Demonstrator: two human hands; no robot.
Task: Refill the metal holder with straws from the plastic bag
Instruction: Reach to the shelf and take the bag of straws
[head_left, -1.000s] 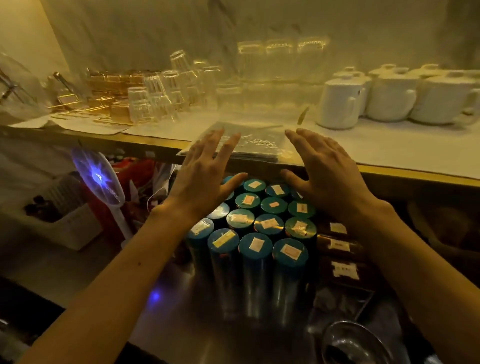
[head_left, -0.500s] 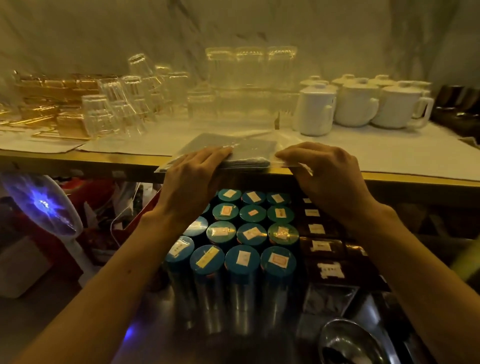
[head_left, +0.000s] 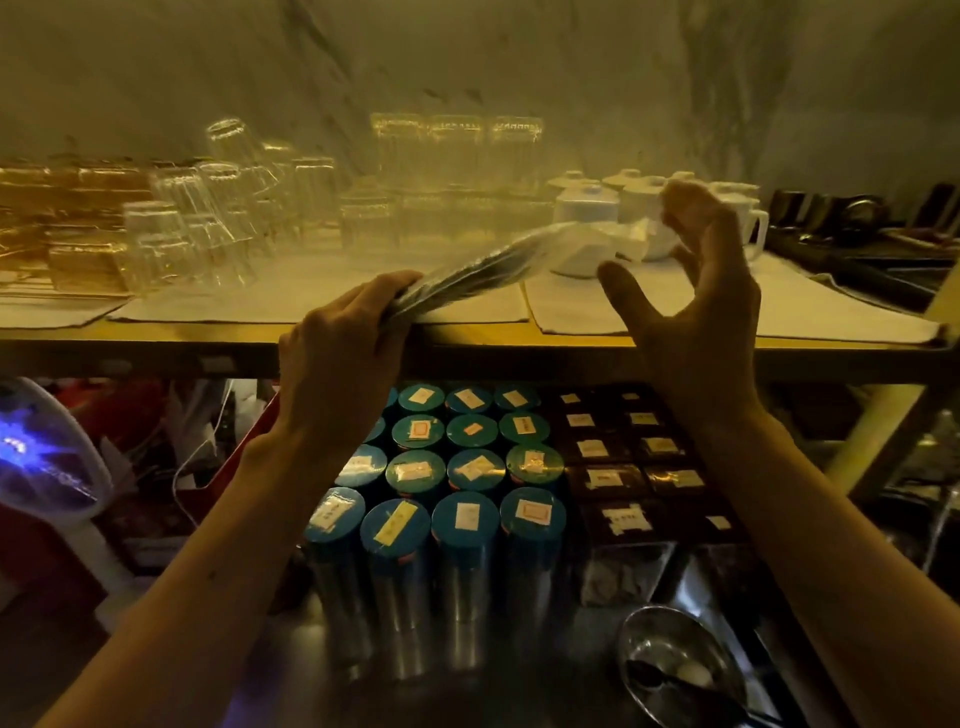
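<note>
**Bag lifted by both ends, glassware close by**

The plastic bag (head_left: 498, 265) of straws is off the shelf (head_left: 467, 340), tilted, low end at the left and high end at the right. The left hand (head_left: 337, 358) has its fingers (head_left: 387, 293) curled shut around the low end at the shelf's front edge. The right hand (head_left: 696, 291) pinches the clear, floppy upper end between fingertips near the top of the hand, the thumb and remaining fingers spread loosely apart. No metal holder is in view.

Risks, as I judge them:

- The top pinch is on loose film, not on the straws. If it slips, the bag drops onto the left hand's grip alone.
- If that upper end is the opening and it parts while the bag is tilted, straws could slide towards the low end or spill onto the tins (head_left: 467, 467) below.
- The glasses (head_left: 208, 228) and white pots (head_left: 587, 208) stand just behind the bag. A wide swing of the raised end could knock them.
- Dim light blurs the bag, so its seal cannot be made out.
</note>
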